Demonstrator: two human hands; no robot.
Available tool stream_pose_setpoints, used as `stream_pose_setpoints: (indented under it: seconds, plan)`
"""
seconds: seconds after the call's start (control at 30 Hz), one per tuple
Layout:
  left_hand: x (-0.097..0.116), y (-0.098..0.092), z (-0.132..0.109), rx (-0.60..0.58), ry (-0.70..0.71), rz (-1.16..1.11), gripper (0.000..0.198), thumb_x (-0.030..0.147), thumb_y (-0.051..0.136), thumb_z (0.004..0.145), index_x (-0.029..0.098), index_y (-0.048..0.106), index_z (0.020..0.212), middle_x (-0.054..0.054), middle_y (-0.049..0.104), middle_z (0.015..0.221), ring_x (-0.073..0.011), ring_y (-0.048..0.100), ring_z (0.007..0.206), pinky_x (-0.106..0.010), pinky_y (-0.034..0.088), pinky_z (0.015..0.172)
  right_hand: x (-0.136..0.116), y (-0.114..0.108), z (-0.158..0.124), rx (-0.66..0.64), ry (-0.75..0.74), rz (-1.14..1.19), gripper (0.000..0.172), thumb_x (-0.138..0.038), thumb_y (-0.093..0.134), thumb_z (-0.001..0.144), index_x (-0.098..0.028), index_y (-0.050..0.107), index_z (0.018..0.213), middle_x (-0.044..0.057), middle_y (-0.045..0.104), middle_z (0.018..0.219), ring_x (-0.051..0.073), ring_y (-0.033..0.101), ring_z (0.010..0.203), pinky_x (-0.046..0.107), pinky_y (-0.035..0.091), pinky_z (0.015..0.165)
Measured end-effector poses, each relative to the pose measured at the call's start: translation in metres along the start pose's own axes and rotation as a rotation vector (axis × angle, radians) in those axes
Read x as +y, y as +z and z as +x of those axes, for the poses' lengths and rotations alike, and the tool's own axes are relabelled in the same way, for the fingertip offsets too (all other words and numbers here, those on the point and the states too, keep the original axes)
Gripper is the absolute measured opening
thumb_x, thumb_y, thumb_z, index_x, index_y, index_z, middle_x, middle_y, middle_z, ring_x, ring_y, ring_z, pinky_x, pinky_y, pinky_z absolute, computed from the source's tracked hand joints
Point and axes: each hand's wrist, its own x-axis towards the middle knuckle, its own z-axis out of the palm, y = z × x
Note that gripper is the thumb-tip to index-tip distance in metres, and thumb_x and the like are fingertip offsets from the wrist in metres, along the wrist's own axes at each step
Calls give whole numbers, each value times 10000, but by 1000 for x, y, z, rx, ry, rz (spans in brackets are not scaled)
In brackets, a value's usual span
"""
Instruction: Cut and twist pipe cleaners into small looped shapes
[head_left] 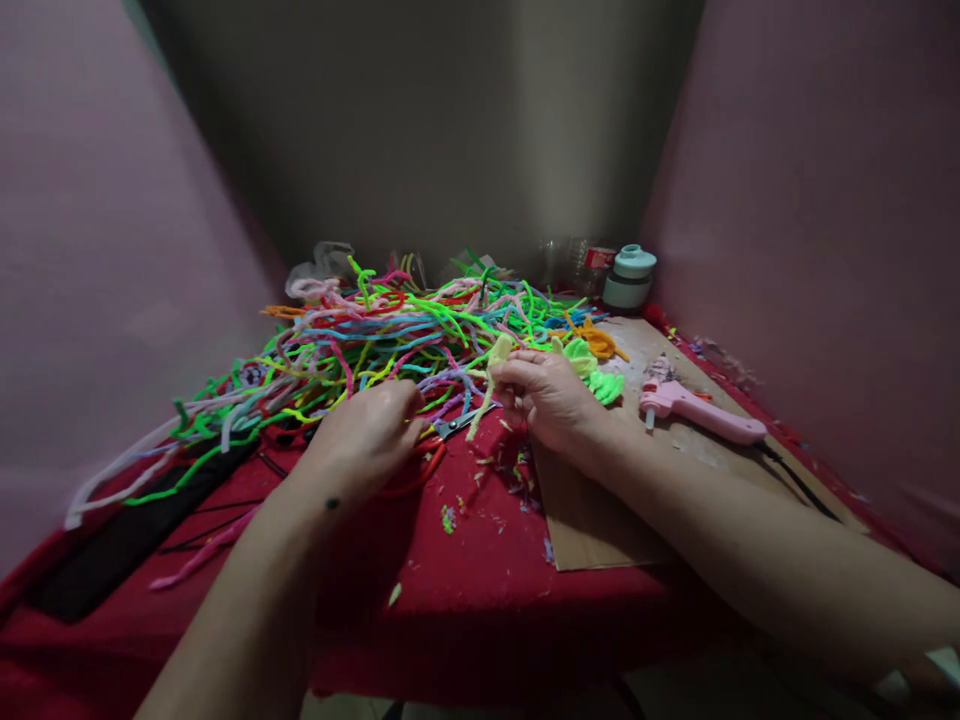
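Note:
My right hand (544, 398) pinches a pale yellow fuzzy pipe cleaner (482, 405), folded into a wide piece at the top with a thin end hanging down. My left hand (375, 425) is closed, its fingers curled and mostly hidden from view; what they hold, if anything, cannot be made out. Just right of it are scissors (450, 427) with metal blades and orange-red handles, partly behind the hand. Whether the left hand touches them is unclear. Beyond my right hand sit bright green and pale yellow fuzzy pieces (604, 385).
A big tangle of coloured pipe cleaners (420, 325) covers the back of the red cloth (465, 560). On the right, a pink glue gun (697, 408) with a black cord rests on a cardboard sheet (600, 520). A light blue-lidded container (630, 278) stands behind. Fuzz scraps lie in front.

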Motion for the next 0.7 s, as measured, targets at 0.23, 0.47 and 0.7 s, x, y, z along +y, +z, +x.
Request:
stream_pose_setpoints:
  seconds: [0.23,0.47,0.7]
  plan:
    - [-18,30,-14,-122,133,294,207,159,363,790,182,562,842,-94,612,762,-210,549,677,-302,318,583,-1,2,-1,23,25,69,167,-164,626,571,-185,472,629,-65,469,513,47,361,401,208,239,384]
    - [-27,12,-34,-85,2,279,110,204,388,763,190,458,846,-82,599,725,-218,564,617,-294,328,536,-4,3,-2,-15,-33,79,101,-152,596,593,-178,500,580,-48,465,468,62,375,372,223,243,352]
    - [-15,6,-54,52,-38,159,367,211,342,822,165,379,1185,-124,623,1005,-276,609,884,-335,435,692,1,1,-2,-77,-53,71,129,-145,590,624,-179,506,532,-39,448,452,68,359,357,233,232,328]
